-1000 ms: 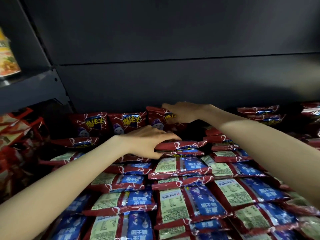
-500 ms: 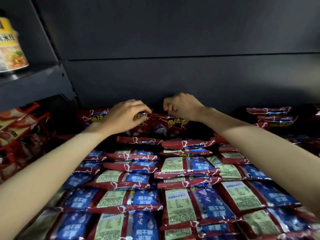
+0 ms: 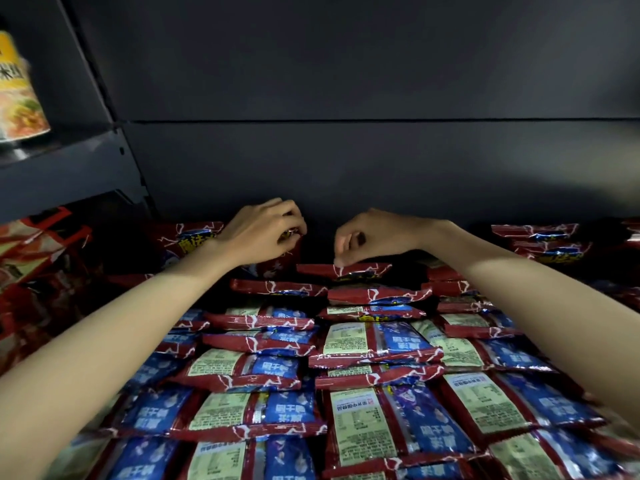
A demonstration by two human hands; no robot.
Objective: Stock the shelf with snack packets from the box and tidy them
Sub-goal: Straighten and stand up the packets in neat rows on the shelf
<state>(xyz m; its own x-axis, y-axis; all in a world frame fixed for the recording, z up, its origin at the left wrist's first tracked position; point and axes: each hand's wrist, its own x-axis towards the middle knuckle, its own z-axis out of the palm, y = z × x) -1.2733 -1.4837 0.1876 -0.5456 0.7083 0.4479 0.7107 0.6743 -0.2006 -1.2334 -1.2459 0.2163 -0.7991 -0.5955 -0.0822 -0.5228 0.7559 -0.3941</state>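
Red and blue snack packets [image 3: 367, 344] lie in overlapping rows across the shelf, most face down. At the back, a few stand upright against the dark back panel. My left hand [image 3: 263, 233] grips the top edge of an upright red packet [image 3: 194, 239] at the back. My right hand [image 3: 374, 237] has its fingers curled and its fingertips pinch the edge of a flat red packet [image 3: 346, 270] on top of the back pile. The box is out of view.
A yellow instant-noodle cup [image 3: 19, 98] stands on a higher shelf [image 3: 69, 168] at the left. Red and orange bags [image 3: 31, 251] fill the bay below it. More red packets [image 3: 543, 244] are stacked at the back right. The dark back panel [image 3: 346, 161] rises behind.
Both hands have moved to the back row. The left hand rose from a flat packet mid-shelf to the upright one; the right hand shifted right and down onto a flat packet.
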